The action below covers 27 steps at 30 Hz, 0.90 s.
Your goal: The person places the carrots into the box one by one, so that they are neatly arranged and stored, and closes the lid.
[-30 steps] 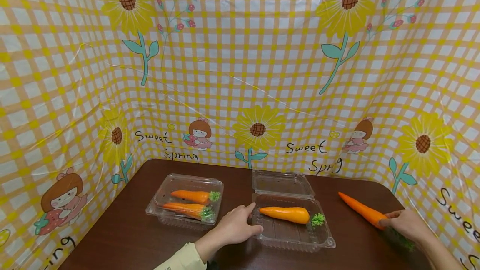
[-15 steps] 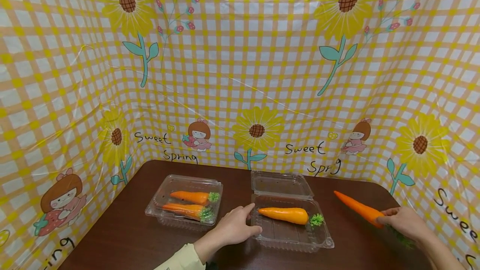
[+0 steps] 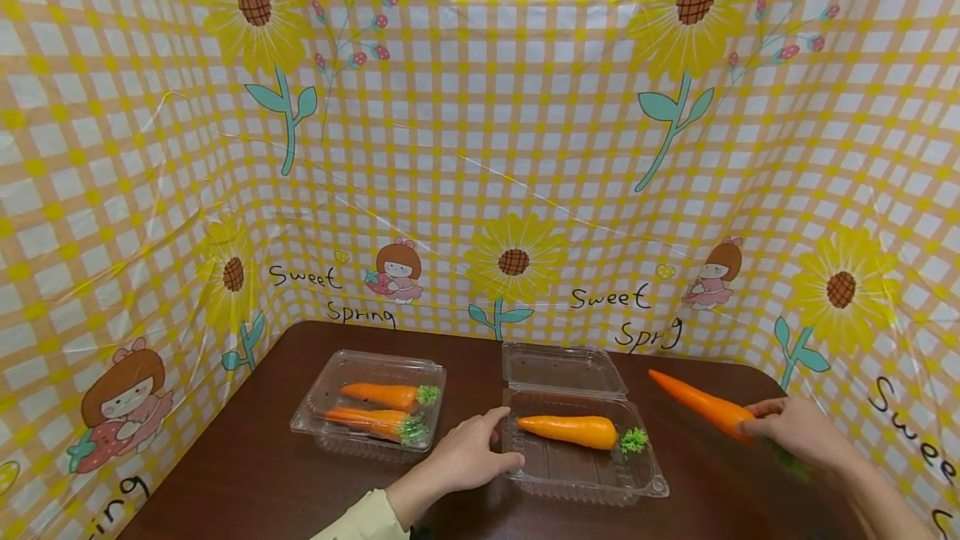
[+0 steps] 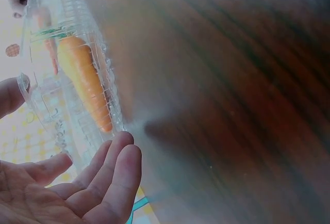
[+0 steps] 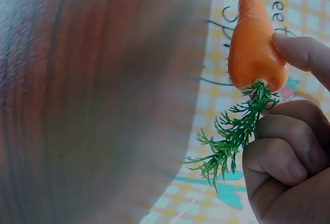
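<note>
My right hand pinches an orange carrot by its thick end, tip pointing to the far left, over the right side of the table. In the right wrist view the thumb presses the carrot's side, the other fingers are curled, and its green leafy top hangs down. An open clear plastic clamshell box holds a lighter orange carrot lying lengthwise. At the box's left edge my left hand rests with fingers extended; in the left wrist view its fingertips reach the ribbed wall.
A second clear box, lid down, stands left with several carrots inside. The open box's lid lies back behind it. A checked, flower-printed cloth walls the dark wooden table at the back and sides.
My right hand has lifted the carrot and moved it left and slightly away from me, toward the open box. My left hand stays at the box's left edge.
</note>
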Motion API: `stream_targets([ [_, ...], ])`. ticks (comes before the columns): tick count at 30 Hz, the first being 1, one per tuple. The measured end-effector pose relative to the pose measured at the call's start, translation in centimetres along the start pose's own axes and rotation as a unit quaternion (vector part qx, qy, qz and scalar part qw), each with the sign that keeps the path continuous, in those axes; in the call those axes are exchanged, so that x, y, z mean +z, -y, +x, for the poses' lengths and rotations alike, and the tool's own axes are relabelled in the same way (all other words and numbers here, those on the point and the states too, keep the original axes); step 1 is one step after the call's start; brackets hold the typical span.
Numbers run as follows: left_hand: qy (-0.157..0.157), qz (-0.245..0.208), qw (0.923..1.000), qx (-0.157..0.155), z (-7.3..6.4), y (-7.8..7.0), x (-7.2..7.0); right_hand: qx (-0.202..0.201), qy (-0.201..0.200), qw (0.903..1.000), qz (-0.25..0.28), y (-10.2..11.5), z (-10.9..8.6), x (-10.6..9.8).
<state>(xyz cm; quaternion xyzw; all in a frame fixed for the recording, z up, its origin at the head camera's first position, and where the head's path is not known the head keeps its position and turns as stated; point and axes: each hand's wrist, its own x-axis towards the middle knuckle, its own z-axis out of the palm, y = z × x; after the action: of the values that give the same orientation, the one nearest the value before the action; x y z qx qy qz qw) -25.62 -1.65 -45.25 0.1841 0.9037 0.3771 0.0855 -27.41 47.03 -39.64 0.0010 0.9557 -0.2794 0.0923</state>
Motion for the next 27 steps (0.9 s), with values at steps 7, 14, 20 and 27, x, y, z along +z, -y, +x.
stream_targets([
  [7,0.005,-0.008,0.9999,-0.005,-0.1,0.0,0.0,-0.021,-0.017,0.9995,-0.013,2.8,-0.4,0.0],
  [14,0.007,-0.009,0.9999,-0.006,-0.1,0.0,-0.1,-0.046,-0.025,0.9984,-0.019,5.5,-1.3,0.1],
  [20,0.009,-0.008,0.9999,-0.007,-0.1,0.1,0.0,-0.064,-0.008,0.9979,0.003,7.1,-1.8,0.2],
  [27,0.001,-0.008,1.0,-0.004,-0.3,-0.2,-0.1,-0.071,0.004,0.997,0.031,8.5,-2.0,0.7],
])
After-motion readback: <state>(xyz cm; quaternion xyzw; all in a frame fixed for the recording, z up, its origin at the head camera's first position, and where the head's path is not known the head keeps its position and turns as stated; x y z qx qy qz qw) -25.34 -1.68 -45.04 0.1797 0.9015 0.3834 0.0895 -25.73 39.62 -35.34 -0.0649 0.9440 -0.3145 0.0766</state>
